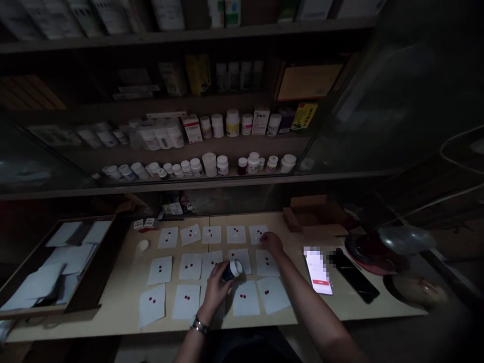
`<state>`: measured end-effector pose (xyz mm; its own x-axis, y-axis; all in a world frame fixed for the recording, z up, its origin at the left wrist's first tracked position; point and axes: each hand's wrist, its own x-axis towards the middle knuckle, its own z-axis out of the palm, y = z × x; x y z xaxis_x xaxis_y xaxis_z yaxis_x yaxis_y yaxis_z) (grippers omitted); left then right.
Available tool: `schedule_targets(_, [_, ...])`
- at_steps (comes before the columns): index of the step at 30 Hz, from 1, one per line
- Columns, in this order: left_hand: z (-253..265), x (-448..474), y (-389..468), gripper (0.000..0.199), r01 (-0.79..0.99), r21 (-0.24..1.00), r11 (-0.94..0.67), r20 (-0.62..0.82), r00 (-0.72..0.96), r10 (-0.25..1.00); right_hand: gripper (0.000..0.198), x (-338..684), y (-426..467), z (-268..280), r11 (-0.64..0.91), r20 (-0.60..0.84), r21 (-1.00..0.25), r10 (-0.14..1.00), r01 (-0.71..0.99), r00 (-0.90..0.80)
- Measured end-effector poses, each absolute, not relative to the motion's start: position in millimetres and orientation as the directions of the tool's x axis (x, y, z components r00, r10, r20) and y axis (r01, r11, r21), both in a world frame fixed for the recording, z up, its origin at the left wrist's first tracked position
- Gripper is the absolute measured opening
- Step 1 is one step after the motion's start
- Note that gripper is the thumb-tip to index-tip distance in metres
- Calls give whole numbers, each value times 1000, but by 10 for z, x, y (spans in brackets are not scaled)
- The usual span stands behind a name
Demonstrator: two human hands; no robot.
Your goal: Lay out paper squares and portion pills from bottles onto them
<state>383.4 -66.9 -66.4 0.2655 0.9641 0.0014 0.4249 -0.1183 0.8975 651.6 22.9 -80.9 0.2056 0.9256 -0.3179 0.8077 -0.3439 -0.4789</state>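
Note:
My left hand [215, 286] is wrapped round a small pill bottle [232, 270], tilted with its white mouth towards the upper right. White paper squares [159, 276] lie in three rows on the table, most bearing small dark red pills [242, 296]. Some squares in the back row also carry white tablets [236, 234]. At the right end of that row, my right hand [273, 244] has its fingers pinched together over a paper square [255, 231]; anything between the fingertips is too small to make out. A round white cap [143, 245] rests left of the papers.
A wooden tray [96, 297] of paper sheets stands at the left. On the right lie a lit phone [318, 272], a dark phone [357, 276] and an open cardboard box [315, 217]. Shelves [196, 185] with medicine bottles and boxes rise behind the table [117, 277].

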Motion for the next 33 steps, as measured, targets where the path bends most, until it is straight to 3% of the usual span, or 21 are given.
schedule_targets(4, [-654, 3769, -748, 53, 443, 887, -127, 27, 226, 974, 15, 6088, -163, -704, -157, -250, -666, 968, 730, -20])
schedule_targets(6, [-661, 3722, -815, 52, 451, 883, -134, 44, 203, 978, 10, 5877, -338, -663, 26, -105, -836, 973, 549, -205])
schedule_targets(8, [-667, 3670, -897, 51, 451, 881, -145, 60, 197, 979, 9, 5717, -452, -612, 110, -36, -885, 953, 452, -302])
schedule_targets(14, [-665, 3418, -1118, 51, 445, 871, -209, 111, 236, 965, 14, 5362, -502, -412, 268, -183, -747, 796, 608, -577])
schedule_targets(20, [-656, 2849, -1146, 51, 460, 859, -225, 94, 290, 952, 17, 4732, -493, -425, 276, -351, -546, 782, 791, -515])
schedule_targets(23, [-632, 2463, -1093, 51, 462, 857, -229, 98, 291, 952, 19, 4303, -465, -436, 244, -352, -530, 808, 812, -472])
schedule_targets(33, [-510, 1461, -851, 54, 456, 863, -217, 60, 334, 941, 18, 3367, -299, -248, 343, -249, -578, 789, 740, -561])
